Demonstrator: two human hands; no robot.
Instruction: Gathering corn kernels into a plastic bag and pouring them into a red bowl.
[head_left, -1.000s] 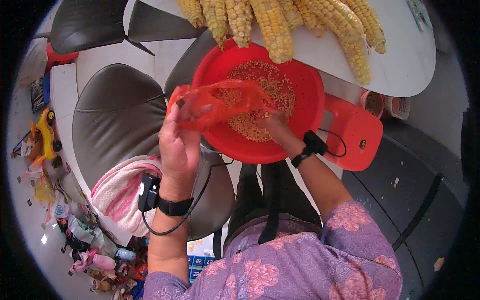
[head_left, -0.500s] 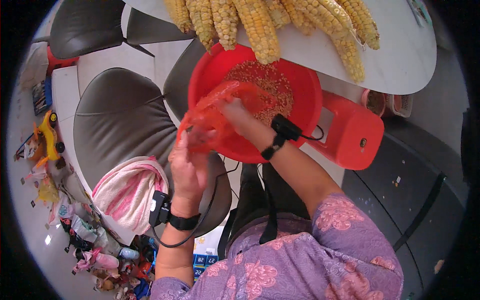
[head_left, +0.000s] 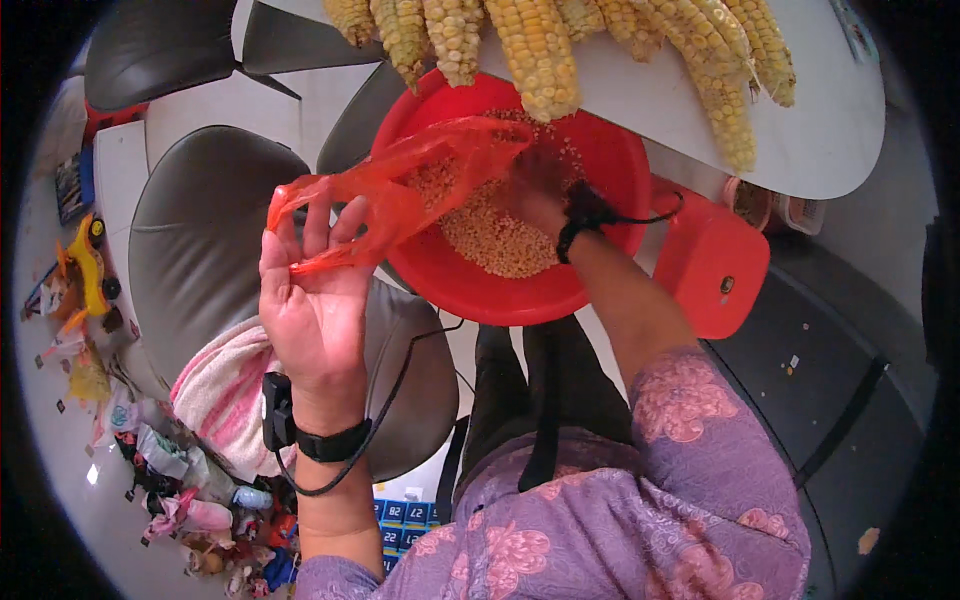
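A thin red plastic bag (head_left: pixel 400 195) stretches from my left hand (head_left: pixel 315 300) to the red basin (head_left: pixel 615 140). My left palm faces up; the fingers are partly spread, with the bag's edge hooked over them. Inside the basin lies a layer of loose corn kernels (head_left: pixel 500 235). My right hand (head_left: pixel 538 200) reaches down among the kernels beside the bag's far end. It is smeared and shadowed, so its fingers and anything in them cannot be made out.
Several corn cobs (head_left: pixel 535 55) lie on the white table (head_left: pixel 820 130), some jutting over the basin. A red stool (head_left: pixel 712 275) stands to the right. Left are a grey chair (head_left: pixel 210 210) and a pink-and-white towel (head_left: pixel 225 400). A yellow toy (head_left: pixel 88 262) lies farther left.
My left hand has moved left and turned palm up, stretching the bag out. My right hand has gone right and down into the basin, and more kernels show.
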